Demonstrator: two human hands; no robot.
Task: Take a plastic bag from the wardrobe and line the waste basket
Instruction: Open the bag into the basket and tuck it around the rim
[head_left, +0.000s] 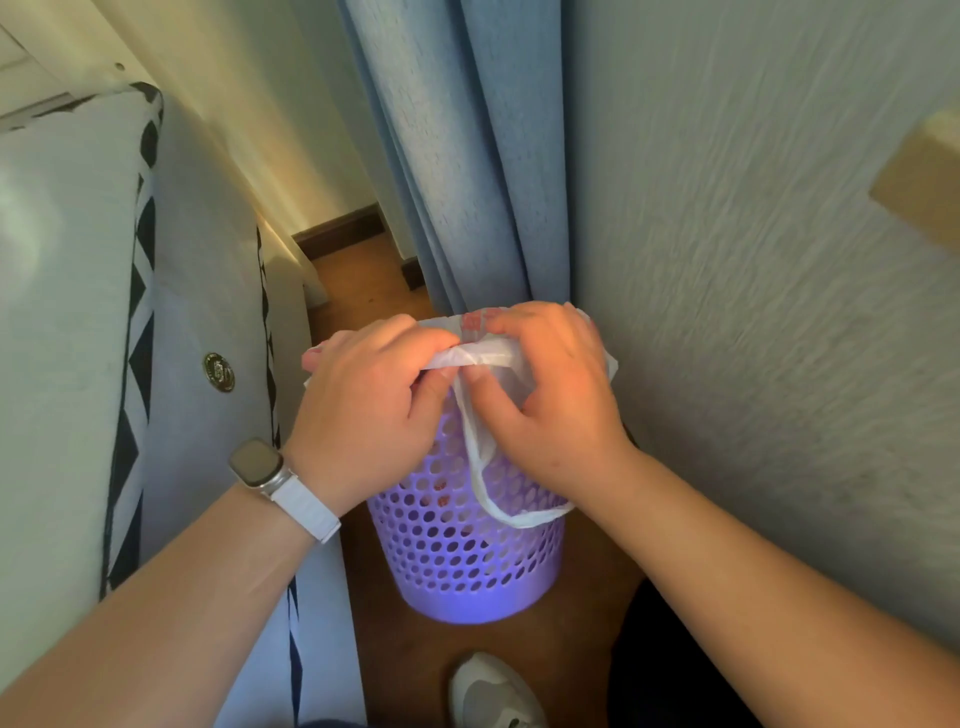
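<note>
Your left hand (371, 410) and right hand (545, 400) meet over the near rim of the purple waste basket (457, 561), fingers (436, 345) of each clamped on a bunched fold of the white plastic bag (483, 356). The bag drapes over the basket's mouth, one handle loop hanging down the perforated side facing you. The basket stands on the wooden floor (363, 275), between a grey sofa (208, 322) at your left and the wall (753, 260) at your right, just in front of a blue curtain (467, 156). A watch (257, 462) sits on your left wrist. A grey shoe (493, 691) shows on the floor's near edge.
</note>
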